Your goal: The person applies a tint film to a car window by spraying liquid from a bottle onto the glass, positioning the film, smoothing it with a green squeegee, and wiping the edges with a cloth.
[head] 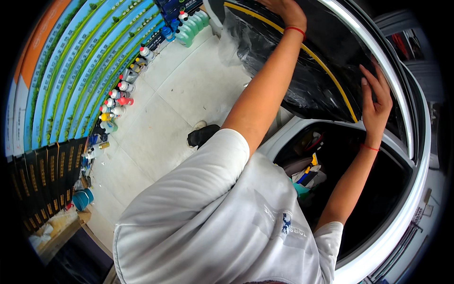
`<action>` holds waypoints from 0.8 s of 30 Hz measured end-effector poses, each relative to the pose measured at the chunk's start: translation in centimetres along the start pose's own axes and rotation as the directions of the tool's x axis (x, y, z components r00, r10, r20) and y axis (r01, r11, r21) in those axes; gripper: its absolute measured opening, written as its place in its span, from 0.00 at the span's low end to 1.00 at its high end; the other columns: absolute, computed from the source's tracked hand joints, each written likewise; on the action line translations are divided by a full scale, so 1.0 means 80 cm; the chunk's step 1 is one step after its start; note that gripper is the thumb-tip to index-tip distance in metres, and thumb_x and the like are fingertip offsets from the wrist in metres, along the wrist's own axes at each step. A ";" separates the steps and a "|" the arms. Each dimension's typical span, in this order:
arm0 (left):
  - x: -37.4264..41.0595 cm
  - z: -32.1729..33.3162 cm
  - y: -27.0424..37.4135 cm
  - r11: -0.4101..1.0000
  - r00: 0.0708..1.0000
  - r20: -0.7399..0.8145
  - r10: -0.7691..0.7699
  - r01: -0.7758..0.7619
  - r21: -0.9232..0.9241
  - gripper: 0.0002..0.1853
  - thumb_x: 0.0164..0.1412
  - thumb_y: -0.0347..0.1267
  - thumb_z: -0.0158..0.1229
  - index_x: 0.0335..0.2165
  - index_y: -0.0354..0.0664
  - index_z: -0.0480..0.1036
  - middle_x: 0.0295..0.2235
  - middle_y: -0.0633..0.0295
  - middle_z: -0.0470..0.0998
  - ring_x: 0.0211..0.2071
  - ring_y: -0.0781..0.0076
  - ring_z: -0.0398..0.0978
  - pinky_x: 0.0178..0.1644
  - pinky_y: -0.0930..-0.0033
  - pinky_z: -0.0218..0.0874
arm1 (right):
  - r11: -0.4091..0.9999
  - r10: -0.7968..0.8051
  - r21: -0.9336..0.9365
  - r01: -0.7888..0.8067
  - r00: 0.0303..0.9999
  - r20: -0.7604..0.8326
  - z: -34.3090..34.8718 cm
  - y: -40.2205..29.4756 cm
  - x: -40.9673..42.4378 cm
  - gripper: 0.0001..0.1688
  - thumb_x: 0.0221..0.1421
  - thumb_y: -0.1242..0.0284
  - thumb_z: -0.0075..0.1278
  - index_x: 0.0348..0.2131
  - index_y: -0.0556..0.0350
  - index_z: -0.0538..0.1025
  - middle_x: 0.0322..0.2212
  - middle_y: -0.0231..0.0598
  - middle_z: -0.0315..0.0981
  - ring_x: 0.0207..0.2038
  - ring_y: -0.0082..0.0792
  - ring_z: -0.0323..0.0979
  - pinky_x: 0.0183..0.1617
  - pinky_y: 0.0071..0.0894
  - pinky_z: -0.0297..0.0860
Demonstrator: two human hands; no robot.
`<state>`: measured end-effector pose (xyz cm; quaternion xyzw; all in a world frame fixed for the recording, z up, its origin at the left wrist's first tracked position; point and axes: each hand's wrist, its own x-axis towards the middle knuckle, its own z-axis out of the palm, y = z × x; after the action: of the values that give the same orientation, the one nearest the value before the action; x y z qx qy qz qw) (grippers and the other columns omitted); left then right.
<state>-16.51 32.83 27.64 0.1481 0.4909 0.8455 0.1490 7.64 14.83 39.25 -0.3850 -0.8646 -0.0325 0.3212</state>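
Ahead of me is a dark car window (338,42), framed by a bright metal trim strip (392,56). My left hand (289,12) reaches over the dark surface at the top, and its fingertips are cut off by the picture's edge. Fingers spread, my right hand (377,101) is at the window beside the trim, with nothing visible in it; contact with the glass is hard to judge. A yellow strip (330,76) curves below the window. Crumpled clear plastic sheeting (262,48) hangs beneath it over dark material.
Another dark window area (369,184) lies below my right hand; yellow and blue tools (308,174) show there. Bottles (126,86) and green jugs (184,33) line the tiled floor (170,96) along stacked printed boxes (81,60). A blue bucket (82,199) stands lower left.
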 end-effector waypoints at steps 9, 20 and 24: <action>0.037 -0.114 -0.002 0.981 0.923 0.347 0.166 -0.192 0.041 0.37 0.75 0.51 0.40 0.63 0.28 0.54 0.64 0.35 0.56 0.58 0.48 0.65 0.66 0.53 0.52 | 0.995 0.063 0.085 -0.047 0.980 -0.190 0.074 0.007 -0.051 0.16 0.57 0.71 0.57 0.46 0.47 0.83 0.53 0.41 0.77 0.53 0.47 0.73 0.56 0.47 0.70; 0.031 -0.056 0.047 0.978 0.870 0.489 -0.065 0.153 -0.143 0.56 0.62 0.73 0.35 0.72 0.55 0.25 0.74 0.63 0.29 0.74 0.58 0.36 0.77 0.48 0.23 | 0.308 0.918 0.894 0.325 -0.350 -0.188 0.132 0.216 -0.064 0.53 0.69 0.36 0.27 0.74 0.50 0.38 0.75 0.37 0.22 0.76 0.44 0.33 0.76 0.44 0.40; 0.007 -0.037 0.049 0.980 0.928 0.356 -0.114 0.164 -0.113 0.58 0.61 0.74 0.35 0.72 0.55 0.21 0.75 0.68 0.25 0.75 0.61 0.31 0.77 0.50 0.20 | 0.263 0.857 0.935 0.238 -0.502 -0.114 0.139 0.278 -0.059 0.54 0.67 0.33 0.21 0.74 0.51 0.38 0.75 0.42 0.23 0.76 0.46 0.29 0.77 0.46 0.37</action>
<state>-18.56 28.88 29.75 0.2487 0.4052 0.8259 0.3032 19.35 30.77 23.47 -0.3914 0.1217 0.1896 0.8922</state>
